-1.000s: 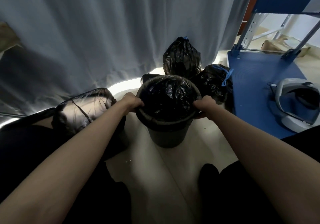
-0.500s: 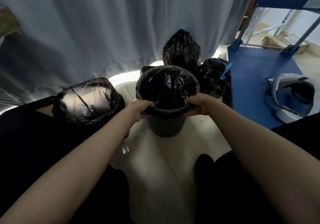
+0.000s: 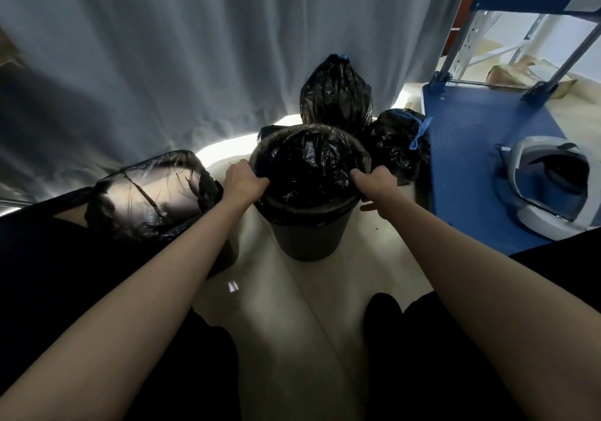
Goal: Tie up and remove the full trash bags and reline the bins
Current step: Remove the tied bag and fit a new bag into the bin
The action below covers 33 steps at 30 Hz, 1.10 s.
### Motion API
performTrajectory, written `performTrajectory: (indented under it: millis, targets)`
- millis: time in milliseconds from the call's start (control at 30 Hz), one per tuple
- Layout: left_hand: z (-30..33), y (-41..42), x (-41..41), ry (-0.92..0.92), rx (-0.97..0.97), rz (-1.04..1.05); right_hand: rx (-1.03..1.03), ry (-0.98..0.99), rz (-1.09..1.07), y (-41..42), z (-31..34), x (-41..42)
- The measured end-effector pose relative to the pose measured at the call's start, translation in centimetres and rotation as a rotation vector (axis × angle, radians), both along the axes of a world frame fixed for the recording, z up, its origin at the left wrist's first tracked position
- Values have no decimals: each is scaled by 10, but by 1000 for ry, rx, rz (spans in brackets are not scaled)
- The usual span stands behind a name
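A round dark bin (image 3: 309,240) stands on the pale floor (image 3: 325,307) in front of the person, near the foot of the grey curtain (image 3: 195,47), and a fresh black liner (image 3: 309,167) is draped into it with its edge folded down over the rim. The left hand (image 3: 242,181) grips the liner's edge on the bin's left side, fingers curled over the rim, and the right hand (image 3: 377,181) grips it on the right side in the same way; holding opposite sides lets the plastic be pulled evenly down around the rim so it seats without slipping in. The liner looks puffed up with trapped air inside the bin, so I judge it needs pressing down once the edge is secure. Just behind the bin, two tied full bags sit on the floor: the tall bag (image 3: 336,99) against the curtain and the smaller bag (image 3: 398,144) with a blue drawstring beside the blue cart (image 3: 471,160), apparently parked there out of the way for removal. To the left stands a second bin (image 3: 153,193), already lined. A grey-and-white headset (image 3: 549,183) rests on the cart's deck.
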<state>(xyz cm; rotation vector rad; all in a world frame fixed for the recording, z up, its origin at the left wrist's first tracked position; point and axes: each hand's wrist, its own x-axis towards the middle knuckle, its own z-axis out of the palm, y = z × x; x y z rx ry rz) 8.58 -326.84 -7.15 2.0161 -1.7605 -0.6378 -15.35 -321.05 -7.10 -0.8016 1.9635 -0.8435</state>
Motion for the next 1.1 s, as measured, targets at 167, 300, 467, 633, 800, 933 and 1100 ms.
performTrajectory:
  millis: [167,300,467,633,800,933,1100]
  targets:
    - [2,-12,2,-21,86,36,25,70,34,-17,-26,-14]
    - [6,-19,-3,-80,105,27,32,91,45,-29,-32,-13]
    - [16,-37,4,-208,114,4,22,89,83,-49,-47,-9]
    - [30,-60,20,-352,152,-133,-57,120,93,-46,-14,28]
    - [31,-83,43,-397,137,-143,-76,195,141,-64,-10,56]
    - [22,-94,55,-428,127,-111,-77,219,162,-83,-11,70]
    - [8,-101,70,-493,98,-48,-88,240,202,-104,-12,88]
